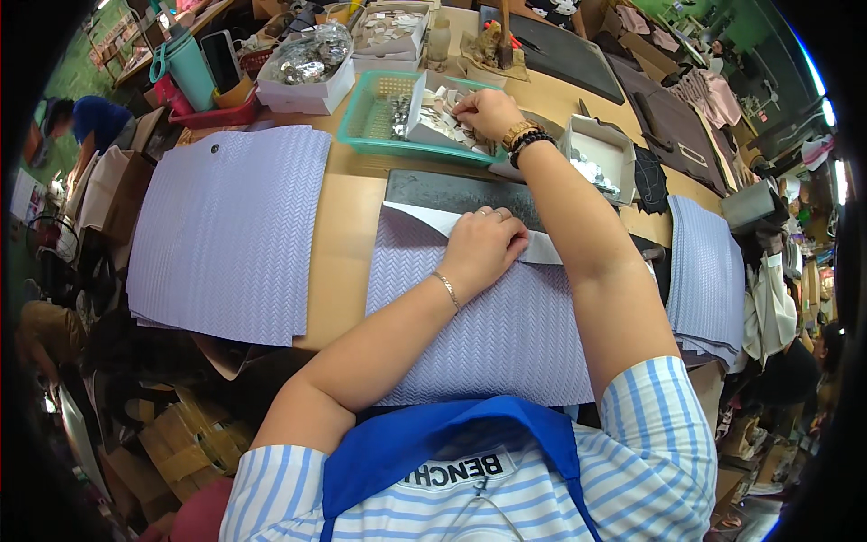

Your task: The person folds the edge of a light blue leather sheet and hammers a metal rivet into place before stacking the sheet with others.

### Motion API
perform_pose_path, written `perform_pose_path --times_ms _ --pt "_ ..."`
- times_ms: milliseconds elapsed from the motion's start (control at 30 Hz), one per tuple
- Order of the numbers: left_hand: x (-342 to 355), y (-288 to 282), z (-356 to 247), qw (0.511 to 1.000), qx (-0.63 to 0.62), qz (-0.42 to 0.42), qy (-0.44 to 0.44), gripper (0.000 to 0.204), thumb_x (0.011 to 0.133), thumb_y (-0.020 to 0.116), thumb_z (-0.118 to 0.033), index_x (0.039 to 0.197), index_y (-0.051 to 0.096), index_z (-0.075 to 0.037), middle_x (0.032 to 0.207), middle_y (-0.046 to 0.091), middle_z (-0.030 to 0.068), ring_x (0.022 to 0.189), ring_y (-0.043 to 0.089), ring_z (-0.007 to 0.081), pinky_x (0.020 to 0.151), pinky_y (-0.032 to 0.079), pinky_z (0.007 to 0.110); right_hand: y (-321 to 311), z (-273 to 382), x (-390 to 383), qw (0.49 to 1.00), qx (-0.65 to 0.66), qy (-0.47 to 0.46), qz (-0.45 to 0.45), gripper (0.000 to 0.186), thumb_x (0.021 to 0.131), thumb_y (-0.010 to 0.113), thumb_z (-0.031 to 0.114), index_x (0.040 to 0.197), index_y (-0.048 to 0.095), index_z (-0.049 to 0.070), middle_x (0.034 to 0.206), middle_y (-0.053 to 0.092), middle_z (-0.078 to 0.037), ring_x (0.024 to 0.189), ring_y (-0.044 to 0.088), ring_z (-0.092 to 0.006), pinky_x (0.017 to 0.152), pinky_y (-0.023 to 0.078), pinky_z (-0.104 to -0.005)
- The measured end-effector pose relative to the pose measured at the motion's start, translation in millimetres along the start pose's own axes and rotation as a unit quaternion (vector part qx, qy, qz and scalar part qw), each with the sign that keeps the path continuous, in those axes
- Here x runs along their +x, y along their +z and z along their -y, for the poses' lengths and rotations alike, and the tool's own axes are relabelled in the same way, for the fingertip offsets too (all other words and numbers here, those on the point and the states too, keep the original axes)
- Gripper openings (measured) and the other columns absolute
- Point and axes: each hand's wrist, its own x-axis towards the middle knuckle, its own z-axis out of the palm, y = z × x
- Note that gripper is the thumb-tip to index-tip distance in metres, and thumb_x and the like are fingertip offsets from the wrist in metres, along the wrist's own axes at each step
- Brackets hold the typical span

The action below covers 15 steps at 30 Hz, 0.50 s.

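My left hand point(483, 242) is closed on the turned-up, white-backed edge of a textured lavender sheet point(465, 348), which lies before me over part of a dark slab point(420, 186). My right hand point(488, 115) reaches forward into a white box of small pale pieces point(432, 131), with its fingertips pinched among them; what they hold is too small to make out. That box stands inside a teal basket point(366, 142), beside small metal parts point(398, 113). Right of my right wrist is another white box with small shiny pieces point(596, 172).
Lavender sheet stacks lie left point(226, 239) and right point(700, 271) on the table point(339, 217). Behind are a red tray with a bottle point(185, 72), more boxes point(302, 95), a dark board point(564, 63) and brown material point(673, 135). A co-worker in blue point(99, 117) is at the left.
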Motion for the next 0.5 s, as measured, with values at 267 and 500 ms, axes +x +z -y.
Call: perform_pose_path --times_ms 267,500 --pt "0.5 -1.5 -0.9 1.0 0.006 -0.005 -0.001 0.012 0.087 0.074 -0.023 0.086 0.073 -0.011 0.091 0.07 0.0044 0.089 0.067 0.027 0.076 0.051 0.043 -4.7 -4.8 3.3 0.999 0.048 -0.012 0.005 0.02 0.087 0.074 0.026 0.105 0.083 0.022 0.098 0.079 -0.008 0.092 0.075 -0.0269 0.091 0.058 -0.0414" --pt "2.3 -3.2 -0.4 1.0 -0.002 0.017 -0.014 0.012 0.087 0.075 -0.025 0.09 0.074 -0.014 0.091 0.069 0.0035 0.091 0.065 0.0278 0.08 0.052 0.044 -11.8 7.3 -4.4 0.978 0.179 0.075 -0.072 0.021 0.09 0.072 0.02 0.109 0.08 0.014 0.092 0.079 -0.006 0.084 0.074 -0.0171 0.081 0.057 -0.0323"
